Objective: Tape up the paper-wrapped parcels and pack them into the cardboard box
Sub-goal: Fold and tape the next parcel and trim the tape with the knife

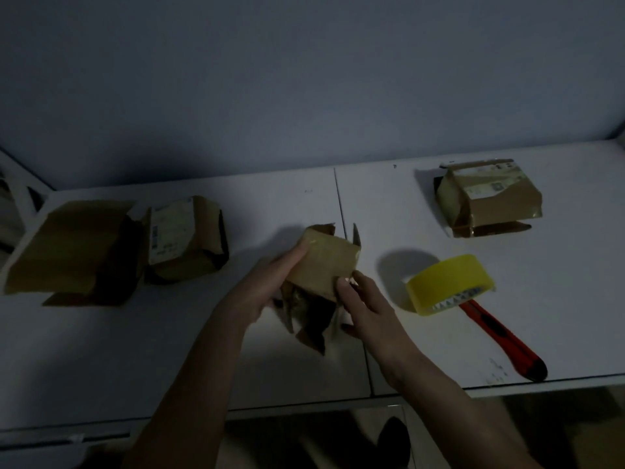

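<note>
**Parcels still unpacked as wrapping is handled**

A paper-wrapped parcel (324, 262) is gripped above the white table (203, 350) by the left hand (267, 286) and right hand (362, 302), its lower flaps hanging loose. The yellow tape roll (446, 282) and red cutter (504, 340) lie just to the right, unused. Two further parcels (184, 238) (487, 198) rest on the table; the cardboard box (71, 248), at the far left, appears unfilled. Most work is judged outstanding.

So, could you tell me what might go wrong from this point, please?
The parcel is held off the table by both the left hand and the right hand, and its lower flaps hang loose, so contents might slip out. The tape roll stands on edge and could roll. The utility knife lies near the table edge.
</note>
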